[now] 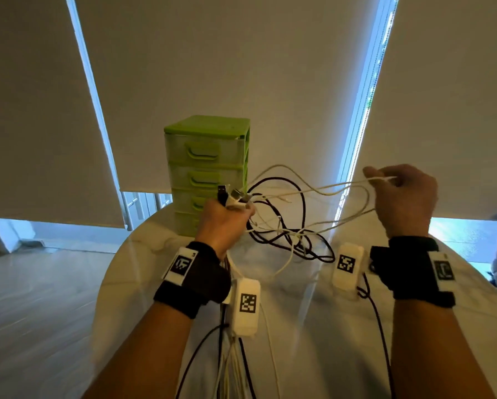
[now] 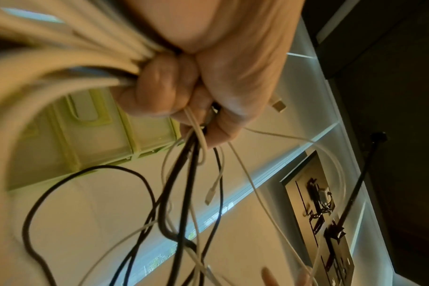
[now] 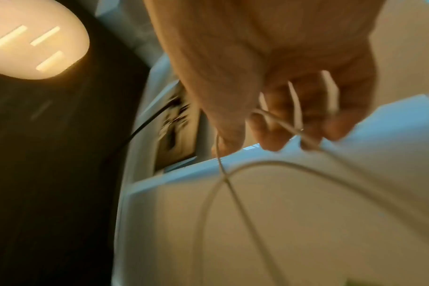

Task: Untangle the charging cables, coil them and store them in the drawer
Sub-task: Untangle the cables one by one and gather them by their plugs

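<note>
Your left hand [image 1: 227, 217] is closed in a fist around a bundle of cable ends, and the USB plugs [image 1: 230, 194] stand up out of the top of the fist. From the left wrist view the curled fingers [image 2: 159, 91] squeeze white and black strands together, and the strands hang down out of the fist. Your right hand [image 1: 402, 197] is raised to the right, well apart from the left one, and it pinches a white cable [image 1: 328, 187] between thumb and fingers; the right wrist view shows thin white strands [image 3: 294, 108] crossing the fingers. This white cable runs in loops from your right hand back to your left fist. Between and below your hands the tangle of black and white cables [image 1: 287, 234] hangs down to the round marble table [image 1: 143, 254]. The green drawer unit [image 1: 207, 174] stands at the far edge of the table, just behind your left hand, and all its drawers that show are shut.
</note>
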